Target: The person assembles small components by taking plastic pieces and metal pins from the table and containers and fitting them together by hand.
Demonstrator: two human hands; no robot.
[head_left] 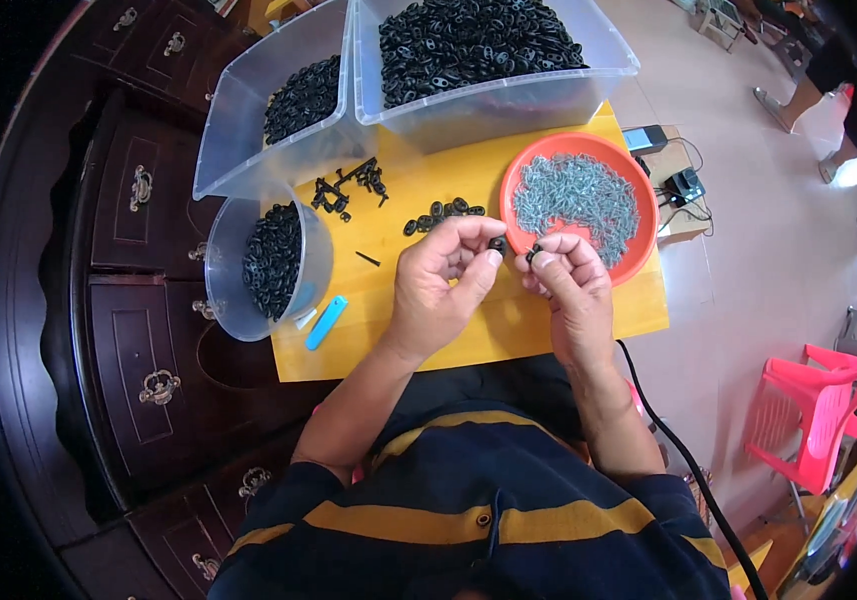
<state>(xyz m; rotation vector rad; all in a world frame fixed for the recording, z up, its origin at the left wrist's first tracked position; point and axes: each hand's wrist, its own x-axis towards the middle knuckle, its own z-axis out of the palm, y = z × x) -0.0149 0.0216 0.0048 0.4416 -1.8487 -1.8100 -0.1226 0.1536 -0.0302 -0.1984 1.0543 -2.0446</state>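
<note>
My left hand point(444, 285) pinches a small black oval plastic piece point(498, 244) between thumb and fingertips. A hand's width away, my right hand point(577, 295) is closed on another small black piece point(534, 255), mostly covered by the fingers. Both hands hover over the yellow board point(509, 325), in front of an orange bowl point(652, 200) of small silvery metal parts point(579, 195). Just beyond my left hand lie several loose black oval pieces point(439, 213). Black stick-like scraps point(334, 195) and one thin black strip point(368, 258) lie farther left.
Clear plastic bins point(509, 105) point(219, 150) heaped with black pieces stand at the back. A round clear tub point(319, 270) and a blue-handled tool point(327, 323) sit at the left, beside dark wooden drawers point(134, 365). A black cable point(689, 460) and pink chair point(814, 420) are right.
</note>
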